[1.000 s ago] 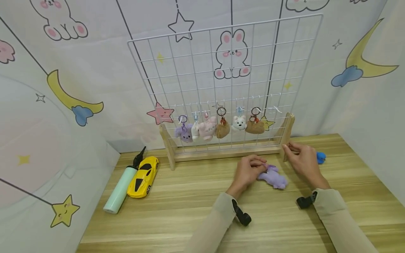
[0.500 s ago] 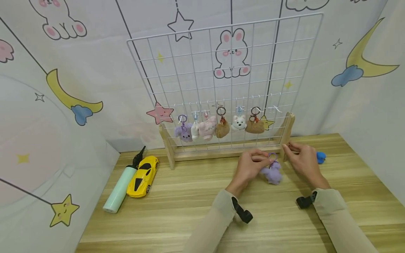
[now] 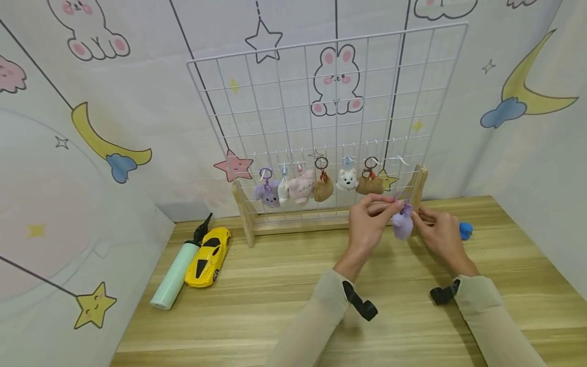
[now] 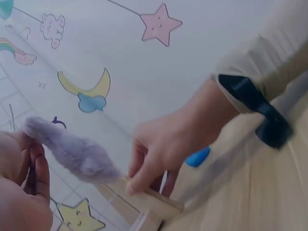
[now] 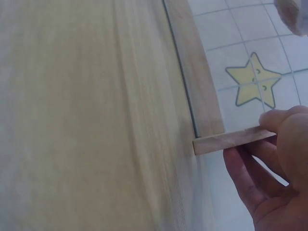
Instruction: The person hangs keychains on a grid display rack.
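Observation:
My left hand (image 3: 368, 221) pinches a purple plush keychain (image 3: 402, 224) by its ring end, lifted in front of the right end of the wire rack (image 3: 293, 107). In the left wrist view the fluffy purple plush (image 4: 79, 151) stretches out from the fingertips. My right hand (image 3: 442, 235) grips the rack's wooden right foot (image 5: 231, 139), thumb on one side and fingers on the other in the right wrist view. Several plush keychains hang in a row on the rack's hooks, among them a purple one (image 3: 268, 192), a white dog (image 3: 347, 179) and a brown one (image 3: 369, 184).
A white hook (image 3: 402, 160) with no plush shows at the right of the row. On the left of the table (image 3: 257, 306) lie a yellow toy car (image 3: 208, 257) and a mint-green pump (image 3: 176, 275). A small blue object (image 3: 465, 230) sits beyond my right hand.
My left hand has raised the purple plush keychain off the table, up and slightly right toward the rack's right end. The right hand stays at the wooden foot.

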A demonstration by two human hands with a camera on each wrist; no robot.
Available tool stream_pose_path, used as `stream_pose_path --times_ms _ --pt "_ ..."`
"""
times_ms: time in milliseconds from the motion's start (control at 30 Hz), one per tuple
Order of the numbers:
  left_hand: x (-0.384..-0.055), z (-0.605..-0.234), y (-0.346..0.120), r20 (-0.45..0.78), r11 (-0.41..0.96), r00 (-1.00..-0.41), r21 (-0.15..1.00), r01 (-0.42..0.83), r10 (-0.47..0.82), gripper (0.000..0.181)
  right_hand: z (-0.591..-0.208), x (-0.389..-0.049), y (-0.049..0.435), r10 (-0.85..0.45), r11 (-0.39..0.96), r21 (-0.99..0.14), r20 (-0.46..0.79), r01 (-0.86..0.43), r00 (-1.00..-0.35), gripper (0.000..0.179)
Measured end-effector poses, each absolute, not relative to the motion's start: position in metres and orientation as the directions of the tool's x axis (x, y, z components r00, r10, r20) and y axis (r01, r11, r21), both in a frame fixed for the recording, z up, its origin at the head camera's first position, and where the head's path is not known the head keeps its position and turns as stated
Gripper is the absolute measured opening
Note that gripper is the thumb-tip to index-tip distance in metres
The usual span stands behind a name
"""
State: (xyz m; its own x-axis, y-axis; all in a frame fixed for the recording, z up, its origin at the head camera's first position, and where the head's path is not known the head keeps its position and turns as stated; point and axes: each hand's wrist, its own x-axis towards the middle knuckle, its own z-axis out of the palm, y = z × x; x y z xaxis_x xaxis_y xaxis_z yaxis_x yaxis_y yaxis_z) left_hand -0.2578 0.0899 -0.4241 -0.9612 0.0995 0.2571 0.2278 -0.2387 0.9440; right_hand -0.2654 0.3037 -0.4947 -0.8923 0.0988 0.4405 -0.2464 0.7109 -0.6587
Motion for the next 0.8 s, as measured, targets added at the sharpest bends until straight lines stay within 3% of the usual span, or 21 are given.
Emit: stream_pose_path --times_ms 433,800 --pt "-0.259 -0.383 0.116 0.325 -0.357 -0.944 0.878 0.320 -0.046 0.017 -0.499 -0.268 0.307 0.108 0.733 -0.635 0.465 -0.246 -0.878 0.035" --pt "-0.266 -0.382 0.124 0.243 -0.416 -0.964 0.870 0.266 -0.110 0.021 -0.499 -0.268 0.307 0.091 0.694 -0.673 0.436 -0.257 -0.895 0.047"
